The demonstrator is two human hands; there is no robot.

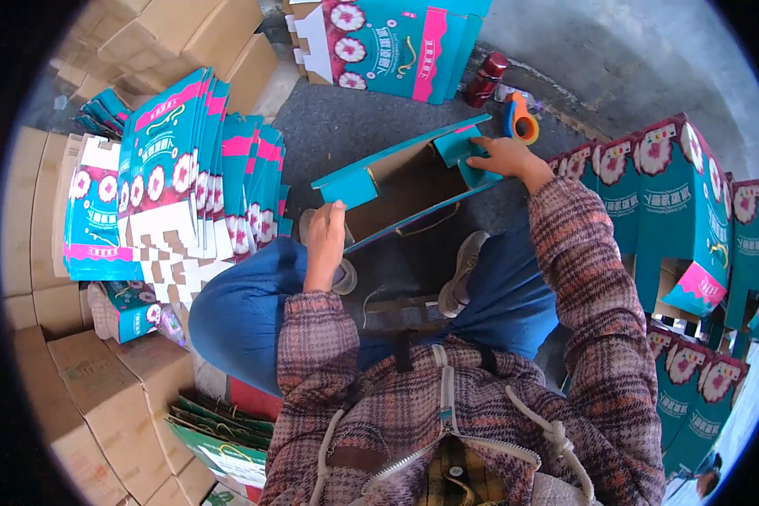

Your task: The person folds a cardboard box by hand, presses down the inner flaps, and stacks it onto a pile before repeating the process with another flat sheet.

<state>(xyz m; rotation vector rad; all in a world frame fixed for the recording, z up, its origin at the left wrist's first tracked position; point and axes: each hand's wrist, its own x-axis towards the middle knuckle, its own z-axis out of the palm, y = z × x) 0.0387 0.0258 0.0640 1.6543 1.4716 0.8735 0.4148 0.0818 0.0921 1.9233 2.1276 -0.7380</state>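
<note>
A teal carton (422, 218) lies in front of me between my feet, its long opening facing up and its brown inside showing. At its left end my left hand (322, 240) is closed on the edge, with the fingertips beside a small teal flap (350, 191). My right hand (510, 160) reaches over the right end, its fingers bent onto the teal end flap (457, 150) there. A string handle (428, 224) hangs on the carton's near side.
Flat teal and pink cartons (164, 169) are stacked at left. Brown boxes (101, 396) pile up behind and below them. Finished-looking teal cartons (679, 202) stand at right. A dark red bottle (486, 80) and an orange tape roll (523, 126) are at the back, near more flat cartons (396, 51).
</note>
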